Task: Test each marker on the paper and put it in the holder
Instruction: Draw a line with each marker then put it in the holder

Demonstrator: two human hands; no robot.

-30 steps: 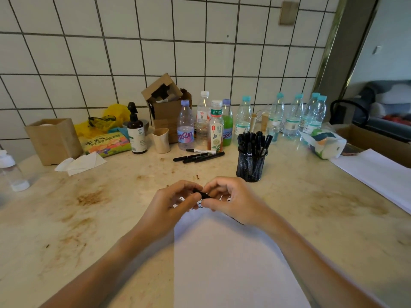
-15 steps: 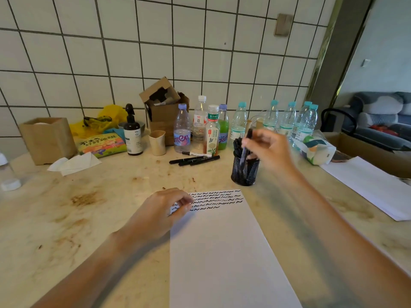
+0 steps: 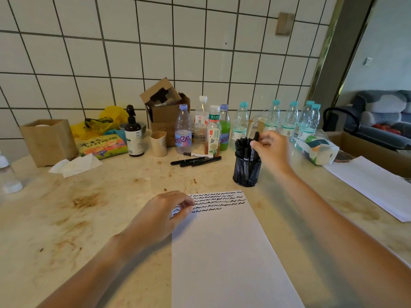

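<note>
Head-worn view, looking forward and down, table [image 3: 106,218] near

Both forearms are bare up to the frame edge, with no sleeves visible. The left hand [image 3: 161,215] and the right hand [image 3: 272,150] wear no gloves; rings or a watch, as far as the blurred view allows, do not show.

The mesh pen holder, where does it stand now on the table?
In the head view the mesh holder stands right of centre, just beyond the far right corner of the paper, right of the loose markers, with the right hand above it.
</note>
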